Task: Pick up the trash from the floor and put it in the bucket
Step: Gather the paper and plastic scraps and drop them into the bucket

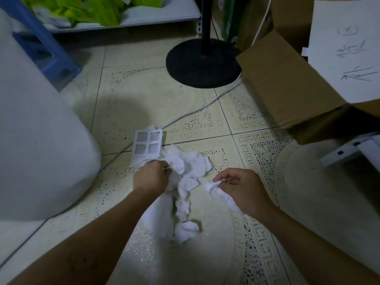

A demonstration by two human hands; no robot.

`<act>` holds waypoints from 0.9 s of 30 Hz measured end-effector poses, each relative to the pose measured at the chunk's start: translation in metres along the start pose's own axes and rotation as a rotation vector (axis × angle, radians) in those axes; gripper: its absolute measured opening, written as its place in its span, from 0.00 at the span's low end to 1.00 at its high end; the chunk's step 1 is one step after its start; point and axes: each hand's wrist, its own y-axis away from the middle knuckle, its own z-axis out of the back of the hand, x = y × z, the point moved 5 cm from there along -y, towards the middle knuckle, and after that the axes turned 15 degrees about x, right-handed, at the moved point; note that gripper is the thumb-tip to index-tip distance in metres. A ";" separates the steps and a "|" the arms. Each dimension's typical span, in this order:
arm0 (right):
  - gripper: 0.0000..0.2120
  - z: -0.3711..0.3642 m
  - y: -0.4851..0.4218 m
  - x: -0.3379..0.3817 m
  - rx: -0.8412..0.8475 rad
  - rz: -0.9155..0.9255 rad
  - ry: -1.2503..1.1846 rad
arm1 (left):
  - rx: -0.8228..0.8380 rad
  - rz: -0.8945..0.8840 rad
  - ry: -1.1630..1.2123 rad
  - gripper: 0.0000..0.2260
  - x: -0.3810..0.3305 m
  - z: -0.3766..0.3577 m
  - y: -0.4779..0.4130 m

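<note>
The crumpled white tissue paper (186,182) lies on the cream patterned floor tiles (144,99) between my two hands, its upper bulk bunched just right of my left hand (151,175) and a narrower tail trailing down toward me. Its long axis runs roughly away from me, from that lumpy near end up to the wider mass by my knuckles. A small separate wad of white paper (218,192) sits against my right hand (239,189).

My left hand is closed, fingers curled into the edge of the big tissue heap, gripping it. My right hand pinches the small wad between thumb and fingertips, though blur makes the exact hold hard to read.

Just beyond my left hand a flat white card with four square grey windows (147,144) rests on the floor, touching the tissue. A grey cable (195,112) runs past it toward the round black stand base (202,62).
</note>
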 end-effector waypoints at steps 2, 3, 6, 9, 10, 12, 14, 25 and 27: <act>0.15 -0.001 -0.003 0.007 -0.007 0.006 0.001 | -0.022 -0.046 0.000 0.12 0.000 0.017 0.002; 0.13 -0.001 -0.004 0.013 -0.013 0.017 -0.004 | -0.025 -0.075 -0.006 0.13 -0.001 0.027 0.004; 0.10 0.006 -0.009 0.041 -0.046 0.074 0.016 | -0.039 -0.168 -0.043 0.13 -0.009 0.063 0.010; 0.08 0.016 -0.016 0.081 -0.092 0.151 0.055 | -0.077 -0.290 -0.011 0.10 -0.021 0.108 0.024; 0.07 0.020 -0.018 0.096 -0.110 0.157 0.072 | -0.086 -0.309 0.018 0.10 -0.024 0.124 0.029; 0.05 0.030 -0.025 0.128 -0.138 0.158 0.084 | -0.117 -0.335 0.057 0.12 -0.031 0.160 0.039; 0.05 0.037 -0.030 0.164 -0.148 0.167 0.066 | -0.139 -0.341 0.103 0.11 -0.035 0.198 0.047; 0.07 0.005 -0.065 0.369 -0.089 0.193 -0.220 | -0.323 -0.270 0.093 0.07 0.036 0.366 0.114; 0.09 -0.029 -0.072 0.398 -0.020 0.261 -0.163 | -0.325 -0.217 0.074 0.07 0.073 0.376 0.123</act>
